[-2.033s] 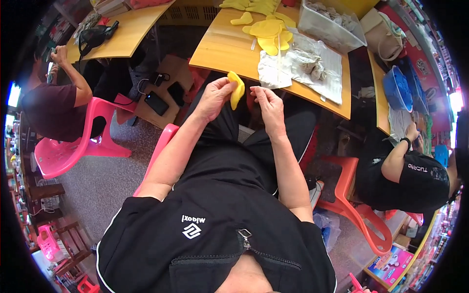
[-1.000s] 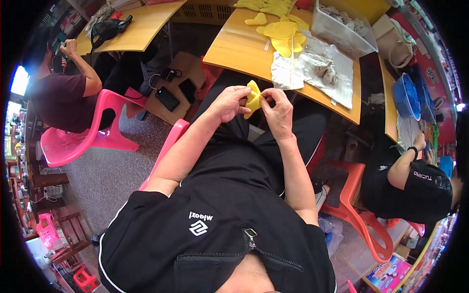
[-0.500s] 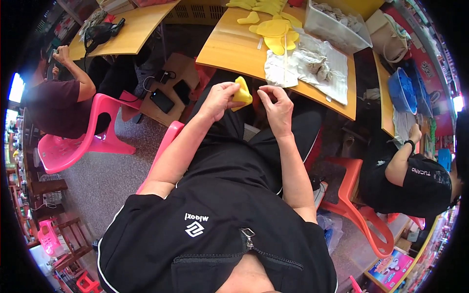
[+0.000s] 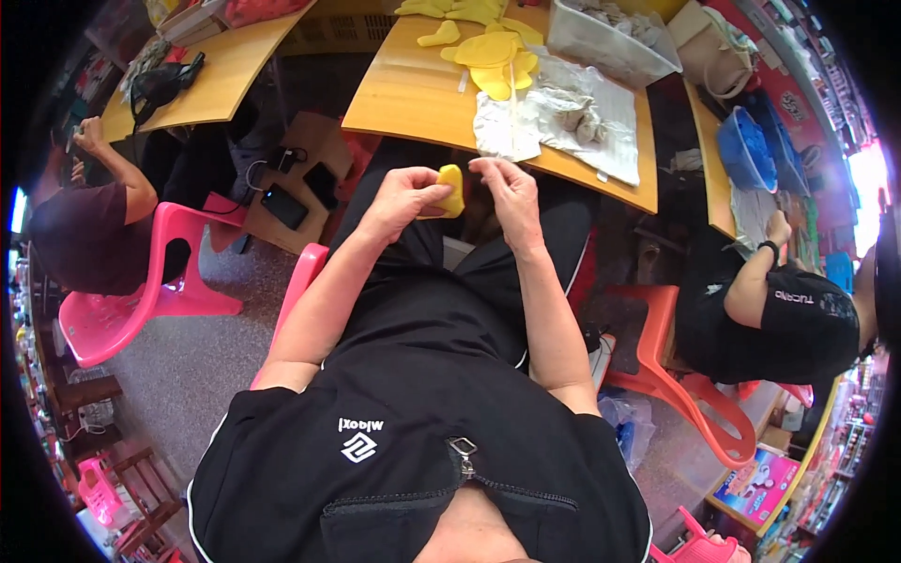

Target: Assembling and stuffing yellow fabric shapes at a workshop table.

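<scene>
Over my lap, my left hand (image 4: 402, 205) pinches a small folded yellow cloth piece (image 4: 453, 195) between thumb and fingers. Just to its right and a little apart, my right hand (image 4: 513, 202) is raised with thumb and forefinger pressed together. Anything in that pinch is too small to make out. Beyond my hands, flat yellow cut pieces (image 4: 490, 52) lie on the wooden table (image 4: 394, 103). Beside them is a white cloth (image 4: 505, 131) at the near edge, and crumpled greyish material (image 4: 580, 117) rests on a pale cloth.
A translucent bin (image 4: 601, 49) stands at the table's far right. One person (image 4: 94, 220) sits at the left on a pink chair (image 4: 169, 281); another (image 4: 770, 319) sits at the right near blue basins (image 4: 746, 150). Phones (image 4: 284, 206) lie on a low board at the left.
The whole view has shifted, so the tables appear further left and up. My left hand still holds the yellow piece, now turned more upright. My right hand remains pinched beside it.
</scene>
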